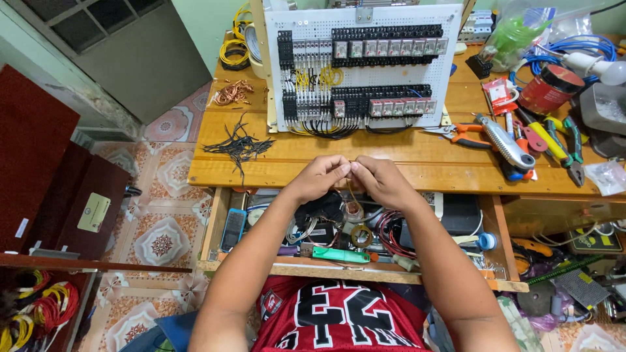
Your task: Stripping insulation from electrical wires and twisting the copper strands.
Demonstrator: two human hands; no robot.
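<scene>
My left hand [321,176] and my right hand [383,180] meet fingertip to fingertip over the front edge of the wooden workbench [417,166]. Both pinch a thin wire [352,192] that loops down below the fingers. Behind them a white perforated panel [362,62] stands upright, carrying rows of black relays and terminal blocks with yellow and black wiring. A pile of short black wire pieces [238,146] lies left of my hands.
Pliers, cutters and a wire stripper [502,140] lie at the right with a red tin [548,88] and blue cable [580,49]. Copper scraps [233,93] sit at the back left. An open drawer [339,241] below holds tape rolls, wires and tools. Tiled floor lies left.
</scene>
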